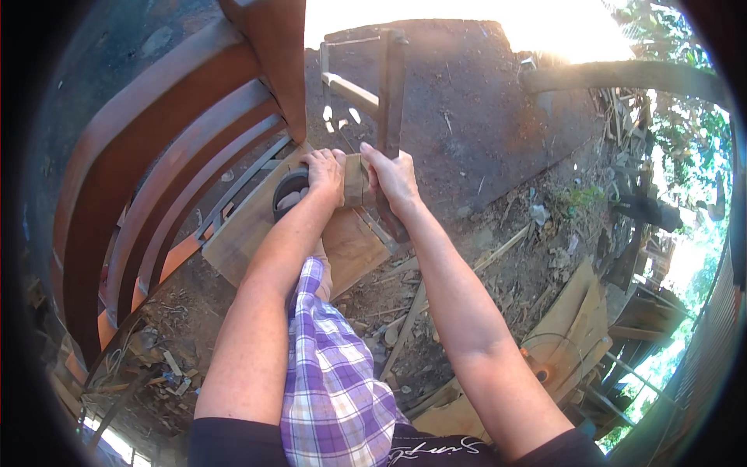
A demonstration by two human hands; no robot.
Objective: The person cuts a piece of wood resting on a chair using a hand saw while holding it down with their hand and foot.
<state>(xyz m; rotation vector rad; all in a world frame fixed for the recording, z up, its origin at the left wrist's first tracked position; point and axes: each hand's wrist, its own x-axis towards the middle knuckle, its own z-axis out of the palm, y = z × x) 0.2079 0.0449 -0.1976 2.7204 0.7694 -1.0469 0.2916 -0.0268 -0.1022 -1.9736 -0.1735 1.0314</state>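
Observation:
A wooden chair (156,171) lies tipped in front of me, its curved back slats at the left and its seat (249,233) facing up. My left hand (325,175) and my right hand (393,179) both press a small pale wooden block (355,180) against the chair's frame near an upright leg (391,93). The fingers of both hands are closed around the block. A dark round container (289,191) sits on the seat just left of my left hand. My knee in purple checked cloth (331,373) is below the seat.
Bare earth with wood scraps and chips (498,249) lies around me. Planks and a round wooden piece (560,342) are stacked at the lower right. A log (622,78) and timber offcuts lie at the upper right.

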